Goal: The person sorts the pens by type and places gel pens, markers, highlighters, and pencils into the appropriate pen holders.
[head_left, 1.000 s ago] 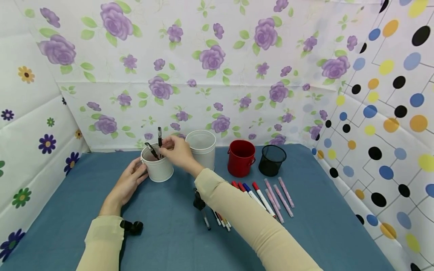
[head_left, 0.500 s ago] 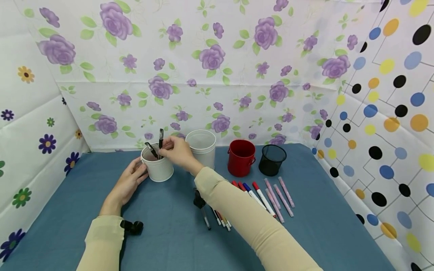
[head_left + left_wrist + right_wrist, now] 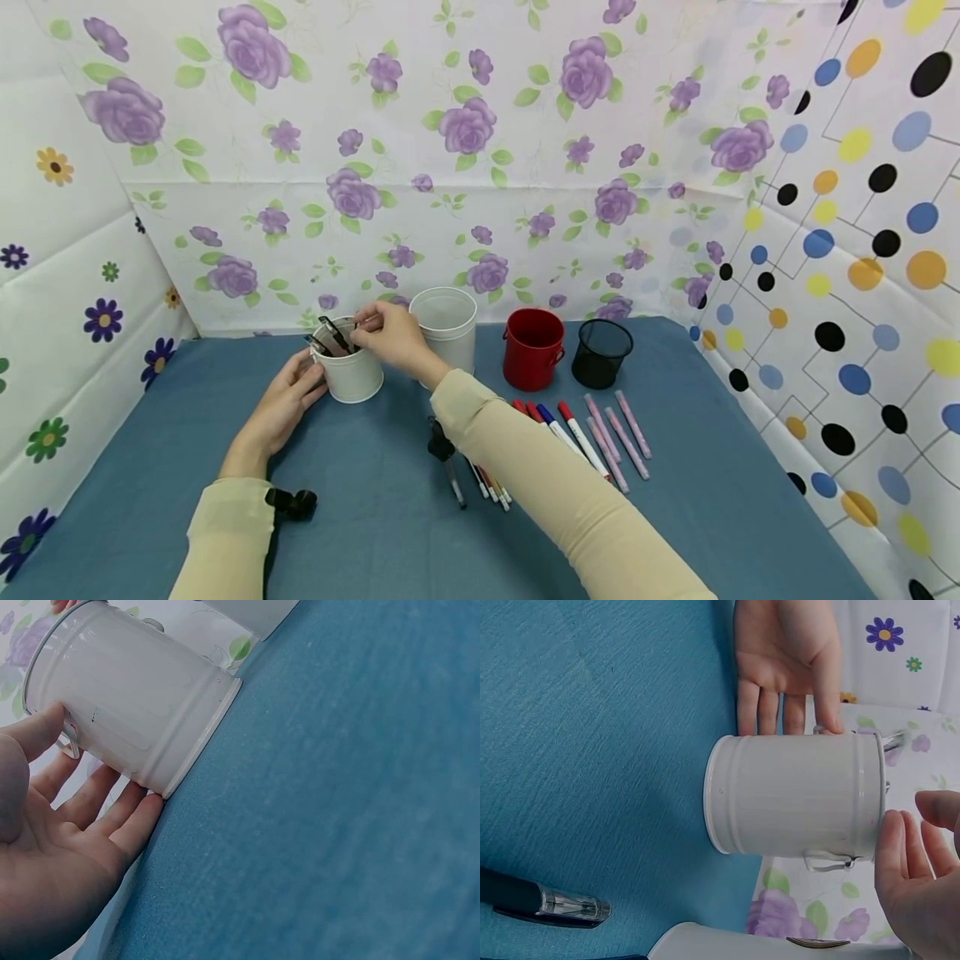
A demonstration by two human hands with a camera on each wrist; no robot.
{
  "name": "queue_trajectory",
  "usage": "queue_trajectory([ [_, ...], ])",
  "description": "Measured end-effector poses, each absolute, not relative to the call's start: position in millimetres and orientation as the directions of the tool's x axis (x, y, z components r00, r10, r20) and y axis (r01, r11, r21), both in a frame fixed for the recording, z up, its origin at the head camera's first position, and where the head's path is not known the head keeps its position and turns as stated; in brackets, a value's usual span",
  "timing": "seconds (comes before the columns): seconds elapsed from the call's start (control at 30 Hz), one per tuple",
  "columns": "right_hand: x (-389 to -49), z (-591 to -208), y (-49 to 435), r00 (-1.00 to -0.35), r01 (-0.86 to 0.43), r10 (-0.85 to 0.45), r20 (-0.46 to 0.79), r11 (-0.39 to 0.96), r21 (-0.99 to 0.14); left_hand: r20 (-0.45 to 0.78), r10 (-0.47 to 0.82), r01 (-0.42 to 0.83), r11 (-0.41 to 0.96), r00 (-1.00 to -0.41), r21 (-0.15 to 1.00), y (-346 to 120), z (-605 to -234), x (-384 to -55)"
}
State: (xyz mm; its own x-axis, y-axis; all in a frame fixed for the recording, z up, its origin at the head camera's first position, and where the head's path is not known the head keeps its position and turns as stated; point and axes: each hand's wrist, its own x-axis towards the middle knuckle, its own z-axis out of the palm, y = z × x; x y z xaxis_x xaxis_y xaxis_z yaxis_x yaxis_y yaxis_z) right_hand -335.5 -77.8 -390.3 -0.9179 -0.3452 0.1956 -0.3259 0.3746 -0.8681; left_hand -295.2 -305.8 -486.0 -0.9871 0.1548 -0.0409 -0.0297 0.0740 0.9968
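Note:
A small white metal bucket (image 3: 354, 377) with side handles stands at the left of the table. Black-capped pens (image 3: 335, 335) lean inside it, tops showing over the rim. My left hand (image 3: 283, 398) holds the bucket's left side; in the left wrist view the thumb sits by the handle and the fingers lie along the wall. At the rim's right side is my right hand (image 3: 396, 337), its thumb apart from its fingers and nothing between them in the right wrist view. The pens' lower ends are hidden in the bucket.
Behind the right hand stands a taller white bucket (image 3: 450, 342); a red bucket (image 3: 533, 352) and a black mesh pen cup (image 3: 602, 357) are farther right. Markers (image 3: 581, 437), pink pens (image 3: 628, 437), thin sticks (image 3: 491, 487) and a loose pen (image 3: 456, 485) lie on the blue cloth, partly under the right sleeve.
The pen that stood upright in my right hand has been let go and now leans left in the small bucket. Both hands have stayed nearly in place.

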Motion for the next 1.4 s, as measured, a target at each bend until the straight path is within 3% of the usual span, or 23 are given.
queue_trajectory([
  [0.33,-323.6,-381.0,-58.9,-0.879,-0.341,-0.439,0.187,0.302,-0.890,-0.034,0.155,-0.022,0.078,-0.987,0.997,-305.4,-487.0,-295.3],
  [0.73,-302.3,-360.6,-19.6,-0.821,-0.422,-0.534,0.204,0.326,-0.846,-0.019,0.157,-0.008,0.072,-0.987,0.997,-305.9,-486.2,-296.7],
  [1.03,-286.6,-376.7,8.6,-0.774,-0.546,-0.590,0.229,0.441,-0.712,-0.028,0.153,-0.016,0.076,-0.988,0.997,-305.9,-487.7,-296.8],
  [1.4,-264.5,-396.3,35.5,-0.785,-0.541,-0.605,0.131,0.569,-0.619,-0.030,0.147,-0.019,0.078,-0.989,0.997,-305.0,-486.9,-296.0],
])
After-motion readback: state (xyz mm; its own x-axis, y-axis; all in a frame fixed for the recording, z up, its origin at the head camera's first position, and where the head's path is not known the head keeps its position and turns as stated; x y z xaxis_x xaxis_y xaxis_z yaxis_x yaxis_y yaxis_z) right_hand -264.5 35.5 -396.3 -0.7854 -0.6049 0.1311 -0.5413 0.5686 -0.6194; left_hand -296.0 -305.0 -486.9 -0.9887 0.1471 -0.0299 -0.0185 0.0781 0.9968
